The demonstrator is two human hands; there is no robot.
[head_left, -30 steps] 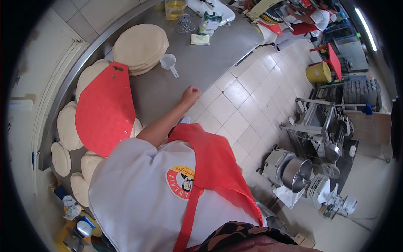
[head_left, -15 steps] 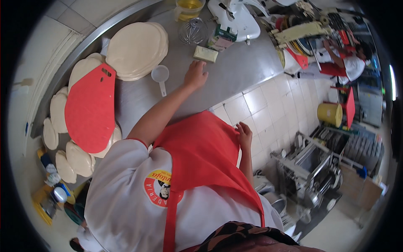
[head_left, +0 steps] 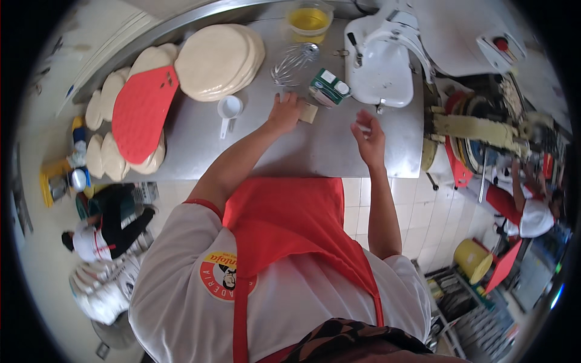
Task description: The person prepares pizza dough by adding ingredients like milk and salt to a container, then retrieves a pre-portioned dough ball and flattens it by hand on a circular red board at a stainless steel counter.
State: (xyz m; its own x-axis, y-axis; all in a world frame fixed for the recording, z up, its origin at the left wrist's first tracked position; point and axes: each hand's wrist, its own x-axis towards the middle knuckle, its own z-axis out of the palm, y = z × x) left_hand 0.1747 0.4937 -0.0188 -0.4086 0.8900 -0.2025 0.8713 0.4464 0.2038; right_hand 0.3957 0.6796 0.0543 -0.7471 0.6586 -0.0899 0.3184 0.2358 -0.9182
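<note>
My left hand [head_left: 284, 114] is over the left part of a small pale wrapped block [head_left: 308, 113], like a stick of butter, with its fingers closed about it; part of the grip is hidden. My right hand [head_left: 370, 139] is raised over the table's front right part, fingers apart and slightly blurred, holding nothing. Just beyond the block stands a green and white carton [head_left: 330, 88]. Behind my left hand lies a wire whisk [head_left: 290, 66]. To its left is a white measuring cup with a handle [head_left: 230, 109].
On the steel table [head_left: 200, 142], stacked dough rounds [head_left: 218, 63] and smaller dough pieces lie left, partly under a red plastic sheet [head_left: 144, 115]. A tub of yellow liquid [head_left: 310, 19] and white scale [head_left: 378, 66] stand at the back. Other people work at far left and right.
My view has swung so I face the table squarely. My left hand has moved from just below the wrapped block onto it. My right hand has risen from beside the apron to above the table.
</note>
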